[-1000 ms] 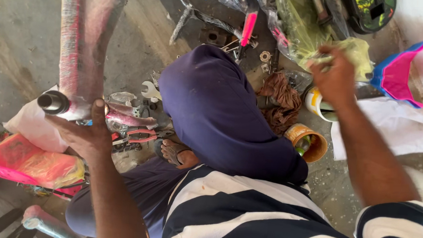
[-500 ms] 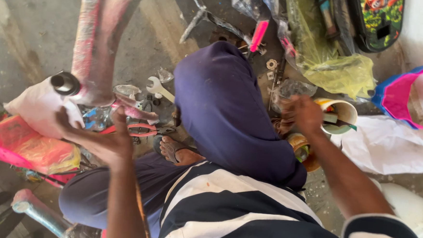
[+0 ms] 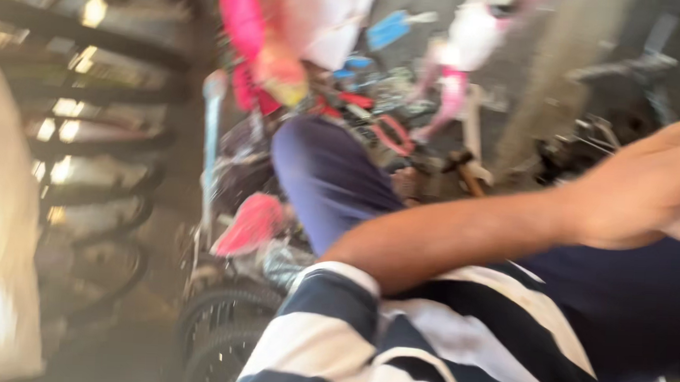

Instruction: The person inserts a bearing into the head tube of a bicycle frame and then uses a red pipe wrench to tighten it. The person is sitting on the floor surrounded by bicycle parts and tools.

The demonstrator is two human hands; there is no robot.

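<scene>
Head's swung left; my left hand [image 3: 650, 188] now crosses over my knee [image 3: 317, 174], fingers' state — can't tell, too blurred.

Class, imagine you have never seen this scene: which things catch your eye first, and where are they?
A bare forearm sweeps across the middle, ending in the left hand at the right edge; whether it holds anything is too blurred to tell. Below it lies a navy-and-white striped shirt, and behind it a dark blue trouser leg. Bright pink plastic pieces stand out in the blurred clutter at the top.
</scene>
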